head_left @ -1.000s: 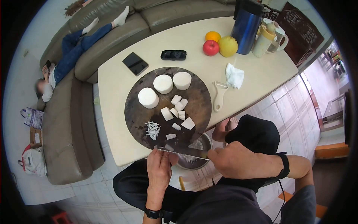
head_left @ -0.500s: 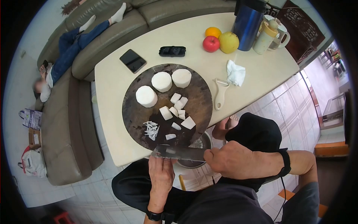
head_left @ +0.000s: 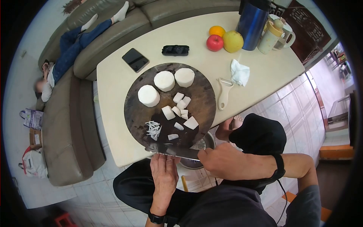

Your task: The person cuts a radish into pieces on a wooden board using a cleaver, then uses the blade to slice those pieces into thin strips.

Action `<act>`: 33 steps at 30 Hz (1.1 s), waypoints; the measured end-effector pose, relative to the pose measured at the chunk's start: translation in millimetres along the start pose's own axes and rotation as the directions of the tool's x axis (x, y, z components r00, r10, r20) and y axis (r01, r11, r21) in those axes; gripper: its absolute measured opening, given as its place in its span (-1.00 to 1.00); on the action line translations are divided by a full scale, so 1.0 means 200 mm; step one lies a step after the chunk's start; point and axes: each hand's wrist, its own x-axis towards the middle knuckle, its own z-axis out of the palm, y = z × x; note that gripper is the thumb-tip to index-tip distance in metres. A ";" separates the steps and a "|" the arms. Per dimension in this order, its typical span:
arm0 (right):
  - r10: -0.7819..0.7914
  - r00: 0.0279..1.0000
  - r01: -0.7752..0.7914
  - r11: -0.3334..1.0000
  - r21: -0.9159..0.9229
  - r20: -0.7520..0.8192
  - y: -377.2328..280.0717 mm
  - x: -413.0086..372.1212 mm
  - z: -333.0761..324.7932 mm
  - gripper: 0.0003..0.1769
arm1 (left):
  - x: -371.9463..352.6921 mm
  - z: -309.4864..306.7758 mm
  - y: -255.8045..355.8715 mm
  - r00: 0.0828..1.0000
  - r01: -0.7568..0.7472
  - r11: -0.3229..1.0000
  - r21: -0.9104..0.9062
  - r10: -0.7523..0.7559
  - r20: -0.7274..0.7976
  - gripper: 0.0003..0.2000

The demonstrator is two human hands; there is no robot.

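Observation:
My right hand [head_left: 223, 157] grips the handle of a broad kitchen knife [head_left: 177, 152], its blade lying across the near edge of a round wooden chopping board [head_left: 132, 109]. Close against the blade's near side are the fingertips of my left hand [head_left: 164, 172], bent and pressed together; whatever is under them is hidden. On the board lie thick white radish rounds [head_left: 149, 95], several cut white chunks [head_left: 168, 112] and a small pile of thin white sticks [head_left: 153, 130]. One chunk [head_left: 172, 137] sits just beyond the blade.
A peeler [head_left: 224, 94] and a crumpled white cloth [head_left: 239, 73] lie right of the board. Behind it are a phone [head_left: 135, 59], a black case [head_left: 175, 50], fruit [head_left: 233, 41] and a blue flask [head_left: 252, 26]. A metal basin [head_left: 206, 143] stands below. Someone lies on the sofa [head_left: 64, 143].
My right hand has moved left and slightly up, carrying the knife with it. The blade now reaches further left over the board's edge. My left hand stays nearly in place.

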 end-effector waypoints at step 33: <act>-0.034 0.999 0.033 0.996 -0.080 -0.012 0.00 0.05 0.02 -0.81 | -0.05 0.02 0.02 0.998 0.054 0.998 0.022 -0.055 0.032 -0.57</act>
